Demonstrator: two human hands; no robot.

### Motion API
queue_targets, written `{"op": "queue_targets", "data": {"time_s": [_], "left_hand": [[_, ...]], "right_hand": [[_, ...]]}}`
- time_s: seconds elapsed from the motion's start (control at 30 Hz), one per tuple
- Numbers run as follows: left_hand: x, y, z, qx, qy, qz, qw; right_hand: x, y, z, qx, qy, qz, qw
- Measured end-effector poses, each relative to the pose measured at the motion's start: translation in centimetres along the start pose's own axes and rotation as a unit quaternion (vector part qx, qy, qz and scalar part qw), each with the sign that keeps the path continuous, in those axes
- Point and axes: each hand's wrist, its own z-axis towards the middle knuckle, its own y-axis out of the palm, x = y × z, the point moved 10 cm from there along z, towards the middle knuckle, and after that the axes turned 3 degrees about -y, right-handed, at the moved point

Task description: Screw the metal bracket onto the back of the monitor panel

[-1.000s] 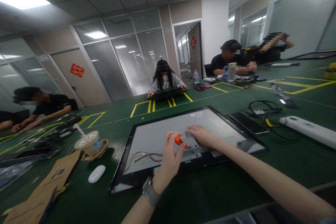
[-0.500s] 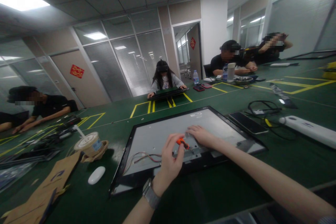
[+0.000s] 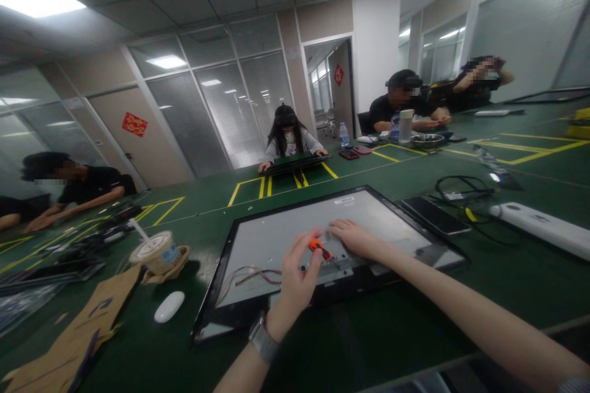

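Note:
A flat display panel [image 3: 267, 227], grey-backed with a black frame, lies on the green table in front of me. My left hand [image 3: 296, 273], with a watch on the wrist, pinches an orange and black screwdriver [image 3: 319, 248] between thumb and fingers. The tool's shaft slants down to the right toward the metal bracket [image 3: 338, 269] near the panel's front edge. My right hand [image 3: 353, 237] rests on the panel's back just beyond the screwdriver, fingers stretched out. Thin wires [image 3: 251, 276] run across the panel to the left.
On the left stand a lidded cup [image 3: 154, 252] with a straw, a white mouse-like case [image 3: 169, 307] and flattened brown paper [image 3: 87, 325]. To the right lie a phone [image 3: 436, 215], black cable [image 3: 465, 187] and a white power strip-like bar [image 3: 544, 230]. Co-workers [image 3: 288, 135] sit across the table.
My left hand has shifted slightly left and its fingers have turned a little on the orange screwdriver handle, which shows more now. My right hand stays in place.

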Motion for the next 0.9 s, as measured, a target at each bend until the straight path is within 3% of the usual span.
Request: {"op": "queue_targets", "data": {"time_s": [0.17,0.47,0.73,0.9], "left_hand": [[0.5,-0.6,0.1,0.050,0.015,0.043,0.998],[-0.2,-0.1,0.0,0.014,-0.006,-0.023,1.000],[0.5,-1.4,0.0,0.091,0.030,0.034,0.995],[0.2,-1.0,0.0,0.052,0.007,-0.024,0.998]], "right_hand": [[-0.1,0.0,0.0,-0.006,0.003,0.000,1.000],[0.0,0.0,0.0,-0.006,0.005,-0.004,1.000],[0.0,0.1,0.1,-0.001,0.000,-0.006,1.000],[0.1,0.2,0.1,0.001,-0.007,-0.008,1.000]]}}
